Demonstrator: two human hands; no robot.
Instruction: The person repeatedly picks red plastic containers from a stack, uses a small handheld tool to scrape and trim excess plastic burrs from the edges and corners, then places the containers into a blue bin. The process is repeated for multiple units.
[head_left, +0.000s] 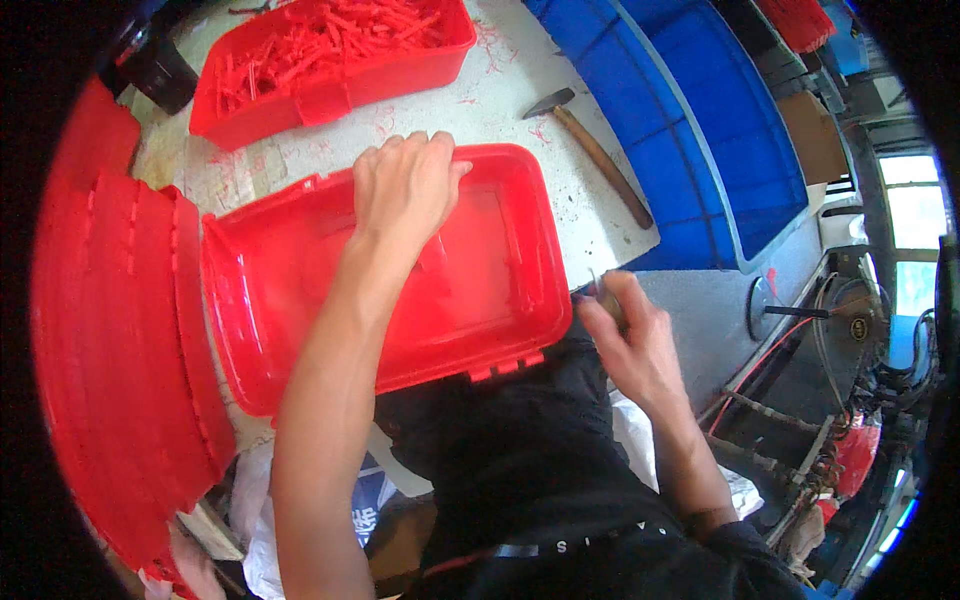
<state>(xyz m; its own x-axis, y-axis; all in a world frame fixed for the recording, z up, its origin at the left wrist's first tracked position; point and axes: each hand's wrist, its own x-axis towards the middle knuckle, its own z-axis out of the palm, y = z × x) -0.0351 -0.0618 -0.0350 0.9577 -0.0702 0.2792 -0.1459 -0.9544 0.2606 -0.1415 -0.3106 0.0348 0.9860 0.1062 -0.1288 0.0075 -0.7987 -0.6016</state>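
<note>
A shallow red plastic box lies tilted in front of me, its open inside facing up and hinge-like tabs along its near edge. My left hand reaches across it, with the fingers curled over the far rim. Just off the box's near right corner, my right hand is closed around a small tool with a thin, blade-like tip. Most of that tool is hidden by the fingers, so its exact kind cannot be made out.
Red scraps fill another red box at the back of the white worktable. A wooden-handled hammer lies beside blue crates on the right. Stacked red plastic parts rise at the left. Machinery stands far right.
</note>
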